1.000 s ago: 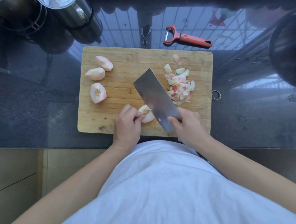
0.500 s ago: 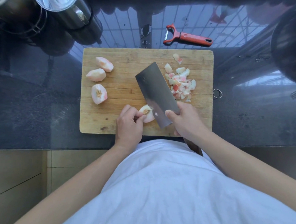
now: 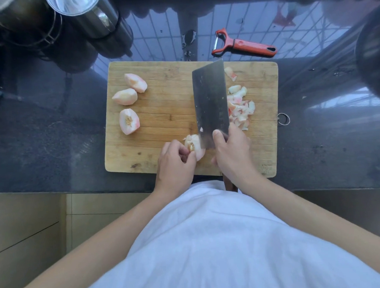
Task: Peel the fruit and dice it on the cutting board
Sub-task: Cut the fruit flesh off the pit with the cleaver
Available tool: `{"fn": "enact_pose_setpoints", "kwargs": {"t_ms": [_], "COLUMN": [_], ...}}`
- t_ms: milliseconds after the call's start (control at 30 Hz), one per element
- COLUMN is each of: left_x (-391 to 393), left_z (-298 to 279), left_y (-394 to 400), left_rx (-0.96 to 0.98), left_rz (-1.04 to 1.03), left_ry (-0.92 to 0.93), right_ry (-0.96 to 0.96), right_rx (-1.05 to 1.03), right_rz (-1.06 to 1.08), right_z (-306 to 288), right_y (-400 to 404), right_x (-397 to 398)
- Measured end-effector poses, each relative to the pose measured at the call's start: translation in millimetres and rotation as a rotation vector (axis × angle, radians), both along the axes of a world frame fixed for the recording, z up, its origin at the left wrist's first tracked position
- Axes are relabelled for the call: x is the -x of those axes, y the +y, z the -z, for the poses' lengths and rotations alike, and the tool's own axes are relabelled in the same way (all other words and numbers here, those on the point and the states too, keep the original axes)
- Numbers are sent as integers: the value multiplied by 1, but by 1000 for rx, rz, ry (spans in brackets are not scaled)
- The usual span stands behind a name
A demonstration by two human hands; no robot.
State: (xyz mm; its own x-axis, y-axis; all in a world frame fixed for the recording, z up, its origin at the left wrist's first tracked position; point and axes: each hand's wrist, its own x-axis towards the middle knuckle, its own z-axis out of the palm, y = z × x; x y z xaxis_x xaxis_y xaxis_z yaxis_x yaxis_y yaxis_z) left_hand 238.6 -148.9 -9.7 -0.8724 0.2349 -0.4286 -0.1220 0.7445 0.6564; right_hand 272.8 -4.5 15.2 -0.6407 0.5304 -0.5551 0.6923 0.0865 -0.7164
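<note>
Meanwhile, three peeled wedges (image 3: 128, 103) are lying at the cutting board's (image 3: 161, 114) left edge; the left hand (image 3: 174, 164) is pinching a fourth (image 3: 194, 146), the right hand (image 3: 233, 154) gripping one cleaver (image 3: 211, 101).

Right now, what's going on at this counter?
A person is dicing peeled fruit on a wooden cutting board. The right hand grips a cleaver, whose blade stands against the fruit quarter that the left hand pinches near the board's front edge. Three more quarters wait on the left of the board, and a pile of diced pieces lies on the right. A red peeler lies on the counter behind the board.
</note>
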Motion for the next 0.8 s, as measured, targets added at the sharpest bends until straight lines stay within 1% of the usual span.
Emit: {"fn": "enact_pose_setpoints", "kwargs": {"t_ms": [200, 333, 567, 700, 800], "left_x": [3, 3, 5, 9, 11], "left_z": [-2, -2, -3, -4, 0], "left_y": [3, 6, 7, 10, 9], "left_rx": [40, 35, 45, 29, 62], "left_rz": [45, 49, 54, 42, 122], "left_ry": [-60, -106, -116, -135, -119], "right_ry": [42, 64, 105, 95, 105], "right_rx": [14, -26, -125, -193, -222], "right_rz": [19, -20, -90, -152, -170], "right_z": [-3, 2, 4, 4, 6], "right_y": [-6, -12, -15, -15, -17], "right_x": [-6, -6, -3, -6, -7]}}
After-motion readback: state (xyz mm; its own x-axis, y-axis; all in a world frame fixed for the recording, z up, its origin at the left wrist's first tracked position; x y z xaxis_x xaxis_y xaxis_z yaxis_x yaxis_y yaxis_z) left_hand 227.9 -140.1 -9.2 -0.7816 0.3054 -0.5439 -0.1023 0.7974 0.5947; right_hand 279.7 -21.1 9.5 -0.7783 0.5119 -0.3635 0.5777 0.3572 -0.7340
